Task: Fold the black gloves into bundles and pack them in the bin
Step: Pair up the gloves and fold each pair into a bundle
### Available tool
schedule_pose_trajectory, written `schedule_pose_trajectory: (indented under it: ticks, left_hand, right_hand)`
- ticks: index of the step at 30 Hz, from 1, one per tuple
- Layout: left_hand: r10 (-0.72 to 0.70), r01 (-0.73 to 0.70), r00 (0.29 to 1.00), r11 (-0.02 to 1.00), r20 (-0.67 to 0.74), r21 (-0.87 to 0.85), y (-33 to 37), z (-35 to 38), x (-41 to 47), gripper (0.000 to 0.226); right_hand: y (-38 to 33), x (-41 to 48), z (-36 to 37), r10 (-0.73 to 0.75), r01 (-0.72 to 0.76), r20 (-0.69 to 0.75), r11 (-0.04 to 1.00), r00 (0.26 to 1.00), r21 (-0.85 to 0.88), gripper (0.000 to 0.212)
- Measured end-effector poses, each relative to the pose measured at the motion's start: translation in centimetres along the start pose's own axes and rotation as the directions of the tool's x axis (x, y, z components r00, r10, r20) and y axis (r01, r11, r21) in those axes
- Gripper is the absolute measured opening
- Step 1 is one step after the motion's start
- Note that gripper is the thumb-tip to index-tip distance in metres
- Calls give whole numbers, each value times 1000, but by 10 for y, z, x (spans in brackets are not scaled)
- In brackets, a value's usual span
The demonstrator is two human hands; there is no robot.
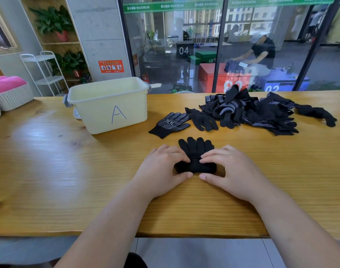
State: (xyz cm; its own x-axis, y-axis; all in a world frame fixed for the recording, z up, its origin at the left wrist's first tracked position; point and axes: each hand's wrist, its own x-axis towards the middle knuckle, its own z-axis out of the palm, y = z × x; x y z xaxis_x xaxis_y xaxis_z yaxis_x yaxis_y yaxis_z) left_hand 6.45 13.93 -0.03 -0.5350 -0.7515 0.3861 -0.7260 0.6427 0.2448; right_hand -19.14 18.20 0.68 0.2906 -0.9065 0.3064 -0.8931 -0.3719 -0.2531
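Head view: one fold under way, packing not begun.
Bin (109, 107): on counter (49, 161), left; no bundle visible inside.
Left hand (161, 171): fingers pinching the half-rolled glove (196, 149).
Right hand (235, 171): fingers gripping the same roll.
Pile (252, 111): many gloves left unfolded, far right.

One camera only, worn on the person's head; it looks forward and down across the wooden table (49, 171) from its near edge; the left hand (161, 170), the right hand (236, 169) and the black glove (196, 148) between them sit close beneath it, mid-frame; the wide lens bends the table's edges and reaches the bin (99, 113) at left and the glass wall (204, 35) behind.
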Motion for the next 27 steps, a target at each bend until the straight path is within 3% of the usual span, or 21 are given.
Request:
schedule_pose_trajectory:
  ticks: [4,8,11,16,20,27]
  left_hand:
    - [-10,10,1000,999,-10,-47,-2,0,1,29]
    - [-60,53,997,990,-45,-130,0,1,1,26]
    - [-98,89,995,969,-28,-229,1,0,0,25]
    - [-244,229,970,902,6,-365,5,-2,1,24]
    - [-311,285,950,851,12,-441,6,-1,4,30]
    - [-300,260,949,917,-95,-303,6,7,7,25]
  right_hand:
    - [2,0,-1,18,-19,19,998,1000,53,55]
    - [0,2,1,97,-93,-26,987,995,130,34]
    - [0,2,1,201,-184,-29,938,979,293,22]
    - [-1,4,3,292,-242,-17,825,956,511,20]
    - [1,8,8,356,-292,-34,814,934,502,29]
    - [-2,10,10,316,-247,-181,914,932,323,31]
